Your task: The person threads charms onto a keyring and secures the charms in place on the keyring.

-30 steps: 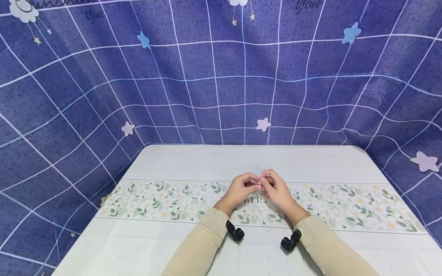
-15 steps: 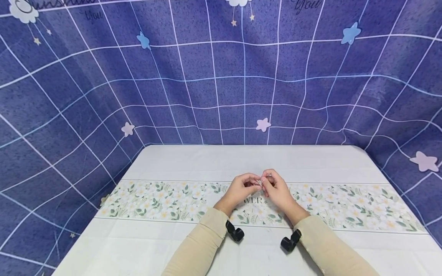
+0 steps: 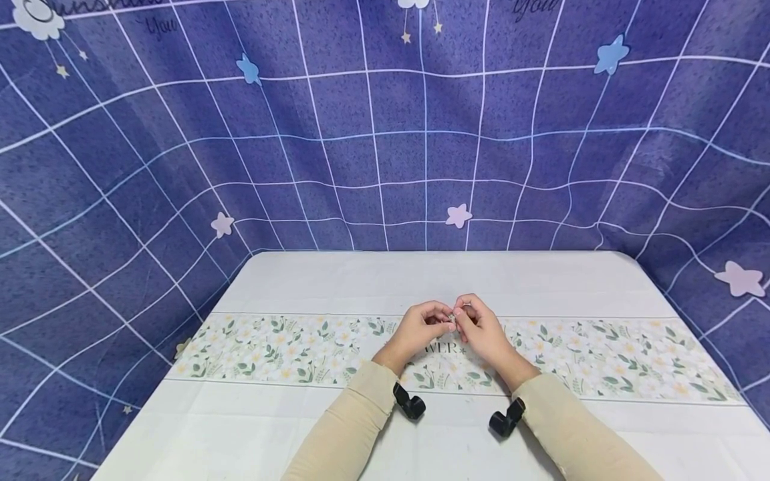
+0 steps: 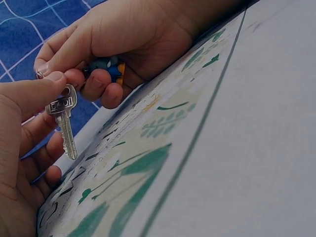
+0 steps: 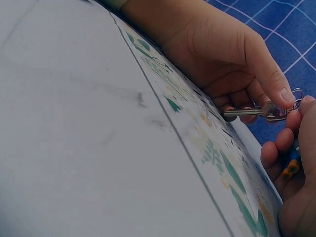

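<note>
Both hands meet over the middle of the table, close together. My left hand (image 3: 416, 329) pinches a silver key (image 4: 64, 121) near its head with thumb and finger; the blade points down past its other loosely curled fingers. The key hangs at a metal key ring (image 5: 297, 94), which shows between the two hands' fingertips. My right hand (image 3: 484, 334) pinches at the ring with thumb and forefinger. Its remaining fingers curl round a small blue and orange keychain figurine (image 4: 112, 69), partly hidden by them. In the head view the key is only a tiny glint between the fingers.
A white tablecloth (image 3: 301, 280) with a floral band (image 3: 289, 351) and printed lettering covers the table. A dark blue curtain (image 3: 337, 160) with grid lines and stars hangs behind and at the sides. Black wrist cameras (image 3: 411, 405) sit on both beige sleeves (image 3: 355, 414).
The small metal glint between the fingertips shifts slightly. Hands and arms otherwise keep their place.
</note>
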Demonstrator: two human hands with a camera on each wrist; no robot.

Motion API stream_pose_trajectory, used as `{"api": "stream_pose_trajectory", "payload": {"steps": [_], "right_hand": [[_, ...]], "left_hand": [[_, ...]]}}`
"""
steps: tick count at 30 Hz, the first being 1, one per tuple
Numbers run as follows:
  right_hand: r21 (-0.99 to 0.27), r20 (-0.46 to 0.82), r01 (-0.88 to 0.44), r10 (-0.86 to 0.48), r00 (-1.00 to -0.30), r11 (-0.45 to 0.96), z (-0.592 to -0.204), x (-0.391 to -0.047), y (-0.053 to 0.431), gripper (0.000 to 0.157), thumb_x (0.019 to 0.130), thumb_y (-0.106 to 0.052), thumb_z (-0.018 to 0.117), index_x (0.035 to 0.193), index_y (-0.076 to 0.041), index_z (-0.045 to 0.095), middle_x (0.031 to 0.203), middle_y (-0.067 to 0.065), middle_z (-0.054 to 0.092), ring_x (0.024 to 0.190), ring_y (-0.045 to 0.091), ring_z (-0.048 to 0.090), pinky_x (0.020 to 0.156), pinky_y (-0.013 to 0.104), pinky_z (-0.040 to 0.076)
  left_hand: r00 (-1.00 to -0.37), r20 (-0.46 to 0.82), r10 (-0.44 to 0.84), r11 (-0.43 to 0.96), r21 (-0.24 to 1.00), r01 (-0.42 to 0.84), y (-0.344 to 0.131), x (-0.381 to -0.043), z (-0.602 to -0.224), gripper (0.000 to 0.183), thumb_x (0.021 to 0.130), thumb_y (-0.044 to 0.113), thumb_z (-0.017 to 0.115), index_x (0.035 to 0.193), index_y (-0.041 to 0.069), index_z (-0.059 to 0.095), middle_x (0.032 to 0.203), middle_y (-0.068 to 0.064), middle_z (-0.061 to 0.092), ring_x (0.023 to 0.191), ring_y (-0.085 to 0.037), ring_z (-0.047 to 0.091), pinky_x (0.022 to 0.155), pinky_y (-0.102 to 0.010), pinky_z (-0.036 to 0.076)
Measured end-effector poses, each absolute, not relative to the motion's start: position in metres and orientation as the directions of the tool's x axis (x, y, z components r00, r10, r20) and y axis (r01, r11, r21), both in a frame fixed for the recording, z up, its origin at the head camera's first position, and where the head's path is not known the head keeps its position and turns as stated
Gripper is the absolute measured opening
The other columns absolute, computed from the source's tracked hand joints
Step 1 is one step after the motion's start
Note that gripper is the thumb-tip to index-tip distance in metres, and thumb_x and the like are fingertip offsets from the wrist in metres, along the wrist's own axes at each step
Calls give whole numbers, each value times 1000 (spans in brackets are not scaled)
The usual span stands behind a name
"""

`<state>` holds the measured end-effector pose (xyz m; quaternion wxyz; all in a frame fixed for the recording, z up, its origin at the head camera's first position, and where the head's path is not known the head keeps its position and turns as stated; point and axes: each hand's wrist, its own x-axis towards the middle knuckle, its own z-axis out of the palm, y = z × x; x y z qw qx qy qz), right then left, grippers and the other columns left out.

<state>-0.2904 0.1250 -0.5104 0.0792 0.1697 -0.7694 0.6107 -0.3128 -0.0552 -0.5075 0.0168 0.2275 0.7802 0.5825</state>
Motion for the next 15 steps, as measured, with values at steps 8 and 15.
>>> {"api": "stream_pose_trajectory", "payload": {"steps": [8, 15], "right_hand": [[-902, 340, -373, -177, -924, 216, -509, -289, 125, 8, 106, -12, 52, 110, -7, 55, 69, 16, 57, 54, 23, 53, 51, 24, 43], [-893, 354, -392, -191, -915, 222, -508, -290, 124, 11, 106, -5, 50, 112, 3, 54, 71, 26, 56, 53, 36, 52, 49, 25, 43]], "left_hand": [[-908, 209, 362, 239, 921, 307, -54, -312, -506, 19, 88, 11, 79, 105, 6, 73, 88, -3, 72, 75, -9, 60, 69, -22, 49], [-905, 228, 358, 226, 919, 321, -53, -312, -506, 27, 88, 4, 78, 113, 1, 71, 97, -16, 73, 76, -11, 58, 67, -20, 46]]}}
